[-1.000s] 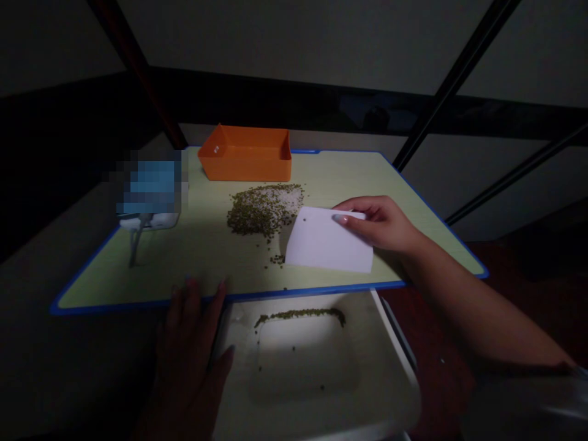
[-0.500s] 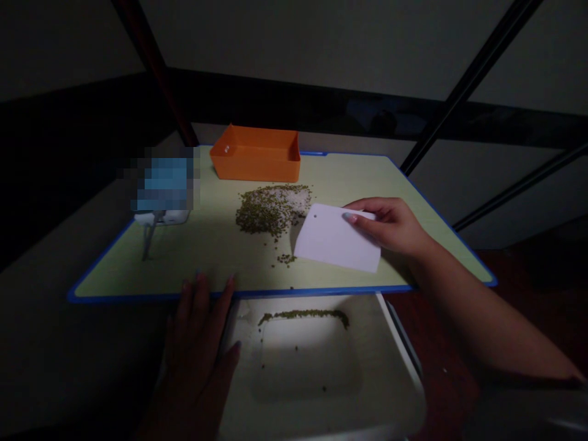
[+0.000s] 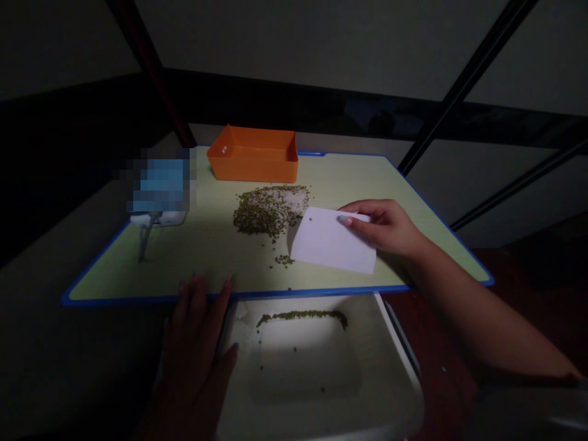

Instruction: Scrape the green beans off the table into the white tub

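Observation:
My right hand point(image 3: 383, 226) grips a white plastic dough scraper point(image 3: 335, 240) with a small hole near one corner, thumb on top. The scraper is tilted over the table, its left edge close to a few scattered green beans point(image 3: 283, 260). Beyond lies a pile of mung beans point(image 3: 257, 213) mixed with white grains point(image 3: 298, 197) on its right side. My left hand point(image 3: 197, 337) rests with fingers spread at the table's front edge, beside a white bin point(image 3: 395, 367). Inside the bin, green beans point(image 3: 303, 315) line the far side of the bottom and several lie loose.
An orange box point(image 3: 252, 170) stands at the back of the pale table point(image 3: 211, 245), which has a blue rim. At left is a phone-like device, blurred out on top, on a stand point(image 3: 144, 239). A cabinet wall rises behind.
The whole view has shifted very slightly to the left. Both hands, the scraper and the bean pile otherwise look unchanged.

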Demonstrator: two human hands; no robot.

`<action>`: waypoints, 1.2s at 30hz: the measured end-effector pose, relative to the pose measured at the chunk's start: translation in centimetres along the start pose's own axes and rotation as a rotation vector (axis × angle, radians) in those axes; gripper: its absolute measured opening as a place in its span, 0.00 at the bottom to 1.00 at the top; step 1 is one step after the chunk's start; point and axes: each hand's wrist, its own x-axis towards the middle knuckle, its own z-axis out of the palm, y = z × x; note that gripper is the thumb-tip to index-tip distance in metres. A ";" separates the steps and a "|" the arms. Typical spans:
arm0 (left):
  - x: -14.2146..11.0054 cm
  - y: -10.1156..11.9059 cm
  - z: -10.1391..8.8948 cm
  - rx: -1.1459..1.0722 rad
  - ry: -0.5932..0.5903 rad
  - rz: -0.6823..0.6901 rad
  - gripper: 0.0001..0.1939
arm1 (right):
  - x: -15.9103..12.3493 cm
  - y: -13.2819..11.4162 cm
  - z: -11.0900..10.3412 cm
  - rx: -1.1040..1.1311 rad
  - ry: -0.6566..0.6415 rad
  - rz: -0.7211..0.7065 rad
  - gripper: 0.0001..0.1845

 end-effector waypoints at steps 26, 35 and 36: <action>0.1 -1.6 1.0 0.117 0.093 0.116 0.40 | 0.8 0.8 1.0 0.075 -0.157 -0.086 0.22; 0.1 -1.5 0.8 0.146 0.040 0.086 0.42 | 0.5 0.2 0.8 0.015 -0.186 -0.131 0.21; 0.1 -1.5 0.7 0.154 0.029 0.077 0.42 | 0.5 0.2 0.8 0.009 -0.196 -0.129 0.21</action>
